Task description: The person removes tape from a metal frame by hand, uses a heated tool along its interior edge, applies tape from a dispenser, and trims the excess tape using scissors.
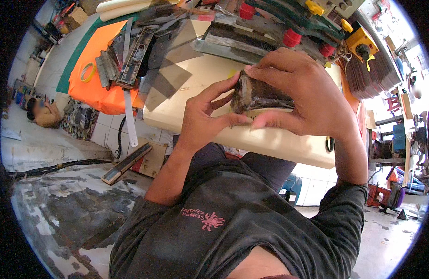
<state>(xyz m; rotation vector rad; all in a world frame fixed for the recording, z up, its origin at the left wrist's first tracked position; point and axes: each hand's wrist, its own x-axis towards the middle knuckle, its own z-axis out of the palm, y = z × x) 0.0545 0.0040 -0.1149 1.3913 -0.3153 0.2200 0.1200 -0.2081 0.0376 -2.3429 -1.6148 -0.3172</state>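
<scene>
A: What are the hands on?

B: Both grip one dark, worn block [258, 95], held up above the pale counter [270, 139]. The right hand [307, 88] is curled over its top and far end, clamped shut on it. The left hand [207, 114] pinches its near end, thumb below and fingers [223, 86] stretched along the edge, so it too is closed on the block.

A: What is the block?

B: Hard to tell; it looks like a grimy slab with a lighter underside, but the hands hide much of it.

A: Which step does this look like?

B: I'd judge it an inspection or adjustment in the hands: the block is clear of the counter, turned toward the face.

A: What lies about?

B: Beyond the hands, a machine with red knobs [292, 37] and a yellow switch box [360, 44]. Far off beyond the left hand, grey metal sheets [170, 76], an orange cloth [96, 60] and a ring of yellow tape [88, 72].

A: And the next move?

B: Probably a steady two-handed hold, the left fingers working the edge while the right keeps the block from twisting.
</scene>
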